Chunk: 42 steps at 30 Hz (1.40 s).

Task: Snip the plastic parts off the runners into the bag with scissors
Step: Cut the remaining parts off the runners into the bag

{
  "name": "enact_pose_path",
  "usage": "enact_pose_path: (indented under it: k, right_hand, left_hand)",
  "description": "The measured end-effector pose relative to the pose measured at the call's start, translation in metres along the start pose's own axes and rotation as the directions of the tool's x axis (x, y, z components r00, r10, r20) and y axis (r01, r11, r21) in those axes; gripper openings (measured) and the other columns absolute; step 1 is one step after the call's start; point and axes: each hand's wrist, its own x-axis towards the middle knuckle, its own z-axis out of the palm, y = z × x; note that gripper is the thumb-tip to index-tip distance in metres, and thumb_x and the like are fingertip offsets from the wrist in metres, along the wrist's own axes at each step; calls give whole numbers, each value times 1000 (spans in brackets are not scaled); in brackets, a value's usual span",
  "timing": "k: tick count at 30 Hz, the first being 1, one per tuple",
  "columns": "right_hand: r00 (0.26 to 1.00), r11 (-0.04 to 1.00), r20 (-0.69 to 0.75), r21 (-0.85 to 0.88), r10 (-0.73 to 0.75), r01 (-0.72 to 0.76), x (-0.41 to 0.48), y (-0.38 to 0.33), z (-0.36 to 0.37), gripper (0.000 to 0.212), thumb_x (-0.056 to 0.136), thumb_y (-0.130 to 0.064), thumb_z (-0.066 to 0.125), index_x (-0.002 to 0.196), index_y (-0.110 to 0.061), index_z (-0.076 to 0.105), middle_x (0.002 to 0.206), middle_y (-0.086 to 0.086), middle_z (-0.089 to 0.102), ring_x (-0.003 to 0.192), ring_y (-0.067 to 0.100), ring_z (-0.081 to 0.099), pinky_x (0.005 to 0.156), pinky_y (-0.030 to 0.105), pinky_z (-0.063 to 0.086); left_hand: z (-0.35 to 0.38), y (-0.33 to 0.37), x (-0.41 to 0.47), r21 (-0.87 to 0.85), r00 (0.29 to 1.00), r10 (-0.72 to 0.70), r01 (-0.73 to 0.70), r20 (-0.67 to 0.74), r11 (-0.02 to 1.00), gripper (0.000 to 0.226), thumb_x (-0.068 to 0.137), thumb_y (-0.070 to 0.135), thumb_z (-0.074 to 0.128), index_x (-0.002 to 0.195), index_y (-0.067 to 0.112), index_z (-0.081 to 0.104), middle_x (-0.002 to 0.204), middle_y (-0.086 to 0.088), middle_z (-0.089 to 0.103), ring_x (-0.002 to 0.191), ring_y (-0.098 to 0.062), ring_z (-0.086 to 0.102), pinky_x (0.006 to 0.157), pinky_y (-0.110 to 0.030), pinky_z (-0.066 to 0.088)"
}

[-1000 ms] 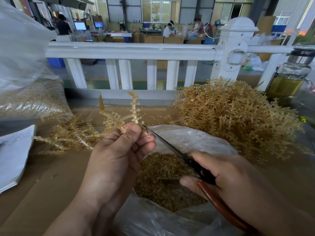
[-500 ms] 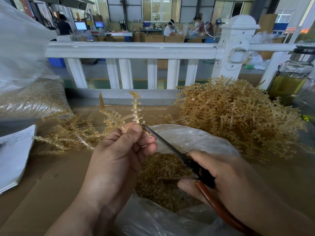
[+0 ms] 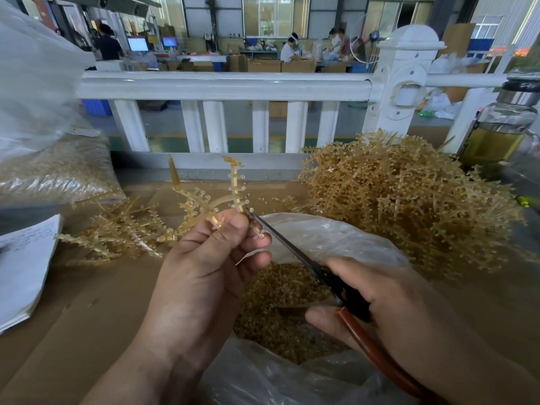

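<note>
The left hand [image 3: 201, 276] pinched a runner [image 3: 210, 197] over the open bag [image 3: 330, 238]; the right hand [image 3: 394, 311] gripped scissors [image 3: 295, 252] touching it.

scissors [image 3: 292, 252]: handles hidden inside the right hand [image 3: 409, 311]; red grip cut by bottom edge
runner [image 3: 204, 201]: base hidden behind the left hand [image 3: 204, 282]
bottle [image 3: 502, 127]: cropped at right edge
paper [image 3: 23, 270]: writing unreadable

The runner [image 3: 233, 185] is translucent amber plastic, smooth and faintly glossy, as is the heaped pile of runners [image 3: 409, 200]. The scissors [image 3: 346, 296] have dark, dull metal blades and a smooth red-brown coated handle. The bag [image 3: 321, 238] is thin clear plastic film, creased and shiny. The tabletop [image 3: 87, 302] is matt brown cardboard, the railing [image 3: 222, 86] glossy white, and the bottle [image 3: 502, 133] clear glass with a metal collar.
</note>
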Motion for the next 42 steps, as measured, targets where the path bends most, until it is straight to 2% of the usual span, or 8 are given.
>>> enact_pose_path:
  k: [6,10,14,17,24,31,36,42]
  right_hand:
    - [1000,1000,-18,-16,15,-15,-1,1,3,71,75,-89,31,113,-35,57,79,-17,59,76,1,59,66,22,47]
    - [1000,999,-28,-33,13,-14,-1,1,2,65,76,-87,31,109,-38,57,76,-16,59,74,0,59,63,22,47]
    - [999,999,-47,-52,-7,4,-1,1,2,54,81,-82,35,100,-37,57,67,-15,52,68,3,56,57,21,43]
    - [998,999,-59,-42,-6,4,-1,0,2,57,80,-85,34,98,-36,57,72,-16,54,70,1,57,59,18,43]
    - [999,999,-51,-28,-17,16,-2,-2,2,55,79,-83,40,112,-42,56,81,-25,59,77,-8,59,63,14,47]
    - [1000,999,-19,-35,14,-15,-1,-3,1,66,74,-89,36,115,-41,57,83,-21,63,79,-2,62,62,21,49]
    - [1000,998,-10,-59,14,-15,-2,-4,-1,66,75,-85,39,112,-35,61,83,-22,61,83,-4,59,67,14,44]
    - [999,998,3,-56,37,-37,-2,-7,-2,67,72,-86,37,114,-38,59,87,-23,62,87,-4,58,70,16,45]
  left_hand:
    - [5,0,-3,10,1000,-26,26,11,1000,14,72,15,85,75,24,74,78,-3,66,73,-14,68,61,-25,57]
    - [9,-2,-6,-4,999,-32,32,10,999,1,72,23,73,73,23,74,78,-3,66,72,-14,67,61,-25,57]
    - [11,-2,-7,-9,999,-47,47,3,999,1,71,23,74,73,23,74,78,-3,66,72,-14,67,61,-25,57]
    - [11,-2,-7,-31,998,-59,59,-1,998,1,74,23,74,75,22,73,78,-3,65,72,-14,68,60,-25,57]
    - [8,-1,-4,-59,999,-21,19,-28,998,8,80,20,70,74,24,74,78,-1,64,71,-13,66,59,-24,56]
    - [8,-1,-3,-48,999,10,-12,-49,999,9,78,21,70,72,25,75,75,0,65,68,-11,64,58,-23,56]
    - [9,0,-3,-44,999,25,-27,-41,999,17,85,18,65,73,25,74,77,-1,64,69,-12,62,58,-23,55]
    - [8,-1,-3,-39,998,36,-38,-43,999,20,86,18,65,71,26,75,77,1,66,69,-11,64,58,-23,55]
